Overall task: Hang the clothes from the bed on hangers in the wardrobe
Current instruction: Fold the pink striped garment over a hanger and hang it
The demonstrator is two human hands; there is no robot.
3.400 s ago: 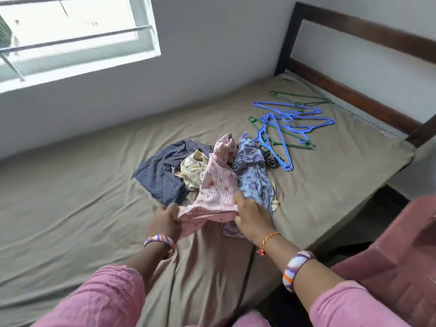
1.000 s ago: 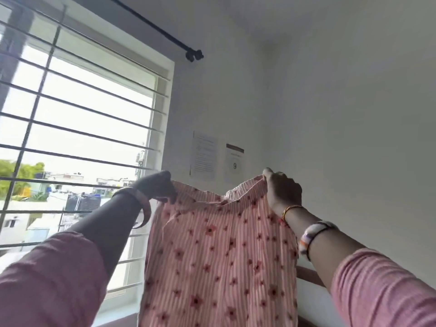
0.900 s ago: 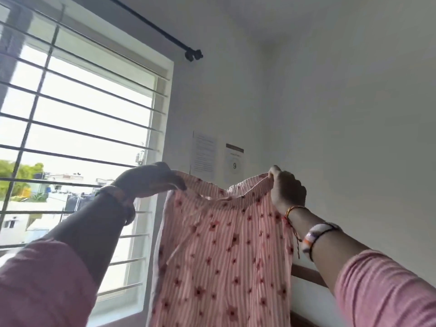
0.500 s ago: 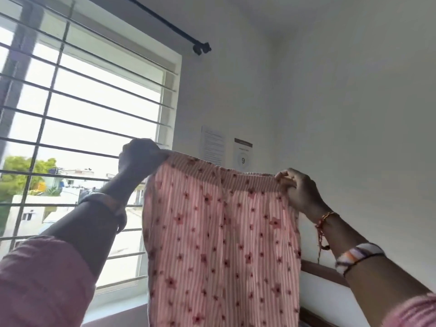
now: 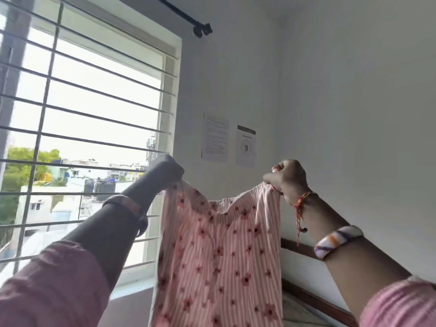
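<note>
pink striped, flower-printed cotton garment (image 5: 219, 260): held up before the barred window (image 5: 87, 128), top edge gripped at one corner by left hand (image 5: 166, 171), at the other by right hand (image 5: 289, 177).

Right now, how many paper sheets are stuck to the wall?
2: a text sheet right of the window, and a sheet marked 9 just beside it, both above the held pink garment.

Before me: a tall white-framed window (image 5: 89, 128) with horizontal grey metal bars, bright daylight and rooftops beyond. Above it, a black curtain rod (image 5: 181, 17). On the plain white wall (image 5: 354, 102), two printed paper notices (image 5: 228, 142) side by side. Lower right, a dark brown wooden bed frame (image 5: 306, 298).
</note>
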